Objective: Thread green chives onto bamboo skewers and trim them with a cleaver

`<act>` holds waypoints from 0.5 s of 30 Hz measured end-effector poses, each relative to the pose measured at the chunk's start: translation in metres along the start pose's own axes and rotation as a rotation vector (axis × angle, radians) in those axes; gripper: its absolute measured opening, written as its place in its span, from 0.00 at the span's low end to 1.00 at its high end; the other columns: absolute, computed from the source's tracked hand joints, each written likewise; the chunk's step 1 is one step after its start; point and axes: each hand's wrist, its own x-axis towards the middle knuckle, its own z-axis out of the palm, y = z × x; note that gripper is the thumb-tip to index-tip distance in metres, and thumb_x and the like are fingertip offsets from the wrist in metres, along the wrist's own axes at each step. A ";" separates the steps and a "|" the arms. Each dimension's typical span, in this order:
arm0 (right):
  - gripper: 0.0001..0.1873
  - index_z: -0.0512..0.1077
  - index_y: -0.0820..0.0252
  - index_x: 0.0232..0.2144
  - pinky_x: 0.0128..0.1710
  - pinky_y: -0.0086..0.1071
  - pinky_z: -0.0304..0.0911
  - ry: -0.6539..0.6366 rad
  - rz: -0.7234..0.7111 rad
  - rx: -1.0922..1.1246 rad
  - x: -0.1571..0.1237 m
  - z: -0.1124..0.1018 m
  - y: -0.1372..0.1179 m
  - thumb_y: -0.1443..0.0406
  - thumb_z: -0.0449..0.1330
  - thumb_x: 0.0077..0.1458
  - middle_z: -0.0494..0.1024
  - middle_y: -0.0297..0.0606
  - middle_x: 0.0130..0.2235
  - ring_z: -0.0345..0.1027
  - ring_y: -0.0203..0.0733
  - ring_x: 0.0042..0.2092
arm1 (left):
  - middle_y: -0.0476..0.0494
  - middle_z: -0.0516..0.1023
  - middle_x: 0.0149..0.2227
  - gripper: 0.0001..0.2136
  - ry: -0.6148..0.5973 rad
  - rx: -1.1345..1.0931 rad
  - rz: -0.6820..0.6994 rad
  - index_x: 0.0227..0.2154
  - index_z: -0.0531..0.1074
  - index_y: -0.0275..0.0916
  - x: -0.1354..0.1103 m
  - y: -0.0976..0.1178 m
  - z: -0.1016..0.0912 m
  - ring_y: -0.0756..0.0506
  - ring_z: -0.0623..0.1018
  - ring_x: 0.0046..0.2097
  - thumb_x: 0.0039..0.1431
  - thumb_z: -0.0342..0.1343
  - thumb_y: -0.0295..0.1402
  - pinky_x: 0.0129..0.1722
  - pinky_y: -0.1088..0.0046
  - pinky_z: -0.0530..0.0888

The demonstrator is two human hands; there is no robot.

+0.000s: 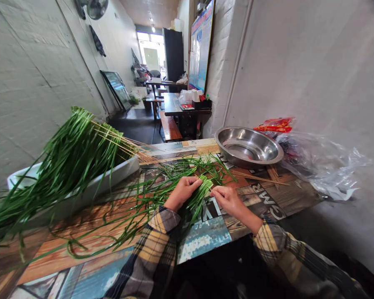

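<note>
A small bunch of green leaves [204, 189] is above the surface [205, 243], near the middle of its near edge. The grip of the left hand [184, 191] pinches this bunch; that of the right hand [232, 202] is pressed together beside it, on what one cannot tell. A white tray [132, 167] stands toward the left edge, a metal basin [226, 145] near the far right corner.

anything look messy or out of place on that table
Mostly just untidy: loose green blades trail across the tabletop beside the left hand, unlike the skewered greens heaped in the white tray.
</note>
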 end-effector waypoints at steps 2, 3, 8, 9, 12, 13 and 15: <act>0.16 0.73 0.61 0.26 0.24 0.26 0.54 -0.001 0.005 0.016 -0.001 0.001 0.003 0.61 0.50 0.60 0.68 0.30 0.18 0.63 0.35 0.24 | 0.55 0.58 0.18 0.22 -0.004 0.000 -0.012 0.18 0.62 0.35 0.000 0.000 0.001 0.56 0.55 0.21 0.51 0.55 0.51 0.20 0.79 0.53; 0.16 0.73 0.61 0.26 0.24 0.26 0.54 0.000 0.009 0.024 -0.001 0.002 0.004 0.62 0.50 0.59 0.68 0.30 0.18 0.64 0.35 0.25 | 0.55 0.58 0.18 0.23 -0.007 0.002 -0.016 0.18 0.62 0.35 0.000 0.000 0.001 0.56 0.55 0.21 0.51 0.55 0.51 0.20 0.79 0.53; 0.15 0.73 0.61 0.25 0.26 0.26 0.55 0.004 0.027 0.063 0.000 0.005 0.007 0.62 0.51 0.59 0.68 0.29 0.18 0.63 0.34 0.24 | 0.54 0.59 0.18 0.22 -0.041 0.062 0.002 0.18 0.64 0.34 0.002 -0.003 0.001 0.56 0.57 0.21 0.52 0.55 0.51 0.20 0.79 0.54; 0.15 0.73 0.61 0.25 0.25 0.26 0.55 0.005 0.029 0.068 0.000 0.006 0.007 0.62 0.51 0.59 0.67 0.29 0.18 0.63 0.34 0.24 | 0.54 0.60 0.18 0.22 -0.053 0.070 0.007 0.18 0.65 0.34 0.002 -0.003 0.001 0.55 0.57 0.22 0.51 0.55 0.51 0.21 0.79 0.55; 0.16 0.72 0.61 0.24 0.24 0.25 0.54 0.003 0.058 0.082 -0.001 0.009 0.005 0.62 0.52 0.59 0.65 0.28 0.17 0.61 0.33 0.22 | 0.53 0.61 0.19 0.22 -0.078 0.079 0.007 0.18 0.65 0.34 0.003 -0.003 0.002 0.55 0.58 0.23 0.52 0.55 0.50 0.22 0.79 0.57; 0.16 0.72 0.61 0.24 0.24 0.25 0.53 -0.003 0.078 0.093 -0.002 0.009 0.005 0.62 0.51 0.59 0.65 0.28 0.17 0.60 0.32 0.22 | 0.53 0.61 0.19 0.22 -0.078 0.089 0.007 0.18 0.65 0.34 0.003 -0.003 0.002 0.55 0.58 0.23 0.52 0.54 0.50 0.22 0.79 0.57; 0.16 0.72 0.61 0.26 0.22 0.25 0.54 -0.048 0.122 0.137 -0.006 0.008 0.003 0.61 0.50 0.60 0.66 0.28 0.17 0.60 0.31 0.20 | 0.53 0.60 0.19 0.22 -0.082 0.128 0.017 0.18 0.65 0.34 0.003 -0.002 0.001 0.55 0.58 0.23 0.52 0.54 0.50 0.22 0.79 0.56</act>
